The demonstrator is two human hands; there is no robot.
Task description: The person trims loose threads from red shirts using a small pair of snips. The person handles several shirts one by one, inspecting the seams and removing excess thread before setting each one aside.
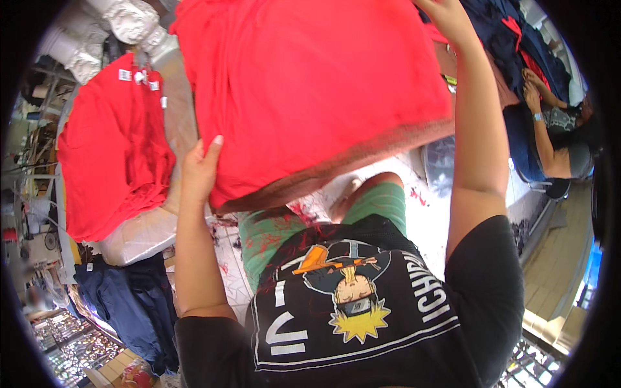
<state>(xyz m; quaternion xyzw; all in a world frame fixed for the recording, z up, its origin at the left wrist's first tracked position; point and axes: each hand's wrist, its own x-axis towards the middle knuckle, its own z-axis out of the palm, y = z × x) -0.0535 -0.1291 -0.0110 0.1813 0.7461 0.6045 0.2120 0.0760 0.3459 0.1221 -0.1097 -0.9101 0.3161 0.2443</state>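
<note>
Two bare hands hold up one thick stack of red folded fabric (310, 84), which fills the upper middle of the frame. Nearest the camera, at the bottom, is the person's black printed T-shirt (362, 317) with a yellow and orange cartoon figure on it, and above it green shorts (381, 204) flecked with red threads. From the lower left the left hand (199, 169) rises to the stack's lower left corner: its fingers lie flat against the underside edge with the thumb up along the red cloth, grasping that corner. The right hand (446, 19) reaches to the top right of the frame and grips the stack's far upper edge, the fingers partly cut off by the rim, so how tightly they close I cannot tell. The stack hangs between the two hands, tilted, its layered lower edge facing the shorts.

Left of the left arm, a second pile of loose red cloth (110, 149) lies on a clear plastic-wrapped bundle (139, 236); small white tags show at its top. Below that, at lower left, dark navy garments (136, 304) are heaped. Further off, at the upper right, another person's hands (533, 87) rest on dark blue fabric (498, 32) with a red piece in it. White wrapped bundles (123, 22) sit at the upper left.
</note>
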